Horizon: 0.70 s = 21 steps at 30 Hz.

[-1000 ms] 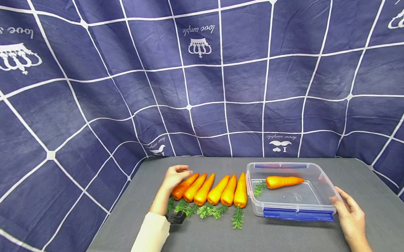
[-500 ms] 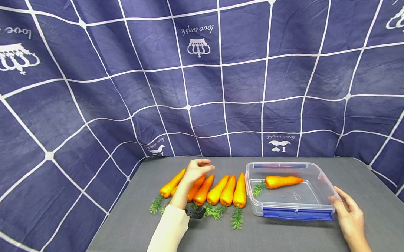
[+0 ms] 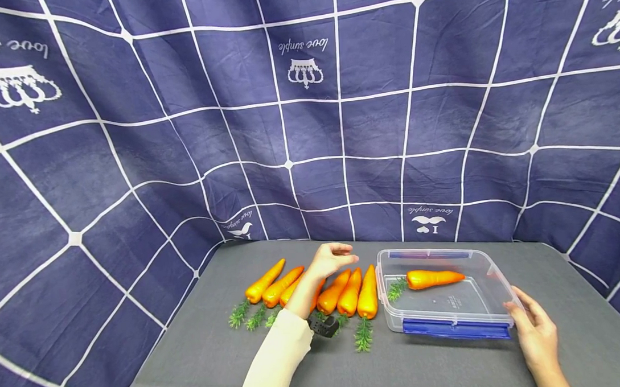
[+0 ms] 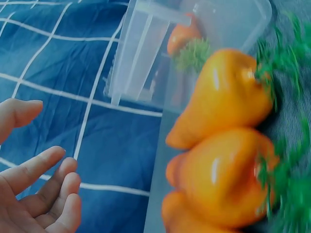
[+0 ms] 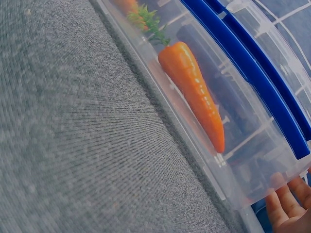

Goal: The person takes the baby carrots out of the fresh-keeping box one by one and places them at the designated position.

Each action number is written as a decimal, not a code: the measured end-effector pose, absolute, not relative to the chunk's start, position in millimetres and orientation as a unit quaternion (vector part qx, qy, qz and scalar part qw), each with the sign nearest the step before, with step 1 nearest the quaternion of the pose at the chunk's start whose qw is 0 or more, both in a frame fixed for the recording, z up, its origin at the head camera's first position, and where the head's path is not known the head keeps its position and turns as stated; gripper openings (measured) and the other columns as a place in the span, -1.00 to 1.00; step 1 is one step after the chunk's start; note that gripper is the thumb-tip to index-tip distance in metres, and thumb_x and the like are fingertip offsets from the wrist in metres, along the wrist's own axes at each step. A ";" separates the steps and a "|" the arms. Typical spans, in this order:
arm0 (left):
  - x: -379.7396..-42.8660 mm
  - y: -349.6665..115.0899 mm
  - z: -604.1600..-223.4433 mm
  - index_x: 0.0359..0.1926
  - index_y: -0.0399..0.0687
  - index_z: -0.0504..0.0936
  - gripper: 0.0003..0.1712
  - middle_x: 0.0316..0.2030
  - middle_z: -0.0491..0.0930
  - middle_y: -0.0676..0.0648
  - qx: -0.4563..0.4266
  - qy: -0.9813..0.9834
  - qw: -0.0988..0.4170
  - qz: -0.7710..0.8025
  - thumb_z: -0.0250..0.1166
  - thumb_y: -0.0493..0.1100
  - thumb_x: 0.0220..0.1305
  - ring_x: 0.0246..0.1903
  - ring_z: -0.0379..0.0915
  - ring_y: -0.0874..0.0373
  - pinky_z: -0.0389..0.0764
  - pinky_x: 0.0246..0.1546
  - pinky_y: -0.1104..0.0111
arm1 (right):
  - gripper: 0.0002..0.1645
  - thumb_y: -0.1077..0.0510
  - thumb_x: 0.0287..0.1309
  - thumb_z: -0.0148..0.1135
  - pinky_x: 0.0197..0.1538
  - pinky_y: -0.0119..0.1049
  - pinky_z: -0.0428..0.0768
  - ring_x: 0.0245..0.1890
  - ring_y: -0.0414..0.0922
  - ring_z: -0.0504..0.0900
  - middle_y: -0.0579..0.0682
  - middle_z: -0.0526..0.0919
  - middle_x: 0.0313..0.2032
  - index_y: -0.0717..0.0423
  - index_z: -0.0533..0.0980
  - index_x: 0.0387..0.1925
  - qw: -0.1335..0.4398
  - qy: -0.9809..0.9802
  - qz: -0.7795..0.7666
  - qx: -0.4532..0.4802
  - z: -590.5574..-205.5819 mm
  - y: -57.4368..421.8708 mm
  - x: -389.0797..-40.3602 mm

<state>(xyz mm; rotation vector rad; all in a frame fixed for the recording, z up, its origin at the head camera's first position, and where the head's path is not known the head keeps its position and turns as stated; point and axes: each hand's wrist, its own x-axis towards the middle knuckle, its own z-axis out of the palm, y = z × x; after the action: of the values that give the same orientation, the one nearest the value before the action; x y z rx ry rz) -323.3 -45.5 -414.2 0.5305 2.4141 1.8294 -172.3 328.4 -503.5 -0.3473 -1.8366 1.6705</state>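
My left hand (image 3: 334,261) hovers over the row of carrots (image 3: 367,294), near the tips of those in the middle. In the left wrist view its thumb and fingers (image 4: 36,171) are apart, with nothing between them. At the far right my right hand (image 3: 537,328) grips the right wall of a clear plastic food container (image 3: 447,314), thumb at the rim and fingers along the outside. Inside the container lies one carrot with green leaves (image 3: 431,278), its tip to the right. The right wrist view shows this carrot (image 5: 192,92) through the wall.
Several carrots lie side by side left of the container, green tops (image 3: 363,334) toward me; the left forearm hides part of the row. Blue clip flaps (image 3: 455,328) hang on the container's front. A blue gridded cloth (image 3: 308,131) rises behind the grey table (image 3: 192,340).
My left hand has moved right along the row, from the leftmost carrots to the middle ones. A carrot at the left end has come into view. The right hand and container stay put.
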 end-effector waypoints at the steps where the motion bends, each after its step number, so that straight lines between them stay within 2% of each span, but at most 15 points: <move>1: -322.8 -42.2 -413.7 -0.04 -0.39 0.65 -0.58 -0.18 0.68 -0.24 0.174 0.786 0.035 0.593 0.44 -0.25 0.07 -0.16 0.62 0.03 0.59 -0.12 0.34 | -0.55 0.27 0.29 0.15 -0.32 -0.66 0.35 -0.29 -0.56 0.52 -0.55 0.62 -0.34 -0.13 0.56 0.16 0.312 -0.694 0.636 -0.131 -503.5 328.3 -172.3; 8: -318.1 -17.0 -410.8 -0.05 -0.33 0.68 -0.61 -0.17 0.69 -0.21 0.182 0.771 0.073 0.606 0.44 -0.24 0.08 -0.28 0.55 0.22 0.52 -0.30 0.40 | -0.55 0.28 0.28 0.17 -0.27 -0.70 0.35 -0.26 -0.58 0.52 -0.55 0.62 -0.32 -0.11 0.57 0.15 0.314 -0.689 0.640 -0.130 -502.7 328.6 -172.0; 15: -313.0 11.5 -409.8 -0.05 -0.44 0.65 -0.58 -0.25 0.71 -0.17 0.205 0.767 0.079 0.603 0.44 -0.31 0.05 -0.31 0.57 0.25 0.52 -0.24 0.49 | -0.55 0.31 0.27 0.18 -0.27 -0.71 0.36 -0.27 -0.57 0.53 -0.53 0.63 -0.31 -0.14 0.58 0.12 0.313 -0.682 0.650 -0.124 -503.3 328.2 -172.9; 21: -308.4 34.5 -409.0 -0.07 -0.41 0.67 -0.59 -0.28 0.72 -0.10 0.214 0.768 0.096 0.596 0.46 -0.27 0.04 -0.36 0.56 0.30 0.53 -0.26 0.50 | -0.52 0.36 0.26 0.16 -0.25 -0.72 0.36 -0.26 -0.58 0.54 -0.53 0.64 -0.30 -0.15 0.59 0.10 0.315 -0.664 0.668 -0.115 -504.7 328.5 -173.9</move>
<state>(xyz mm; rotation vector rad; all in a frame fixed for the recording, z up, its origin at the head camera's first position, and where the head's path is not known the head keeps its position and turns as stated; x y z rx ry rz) -308.4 34.5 -409.0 0.6333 2.2762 1.7661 -173.9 328.5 -504.7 -0.3036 -1.7501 1.7602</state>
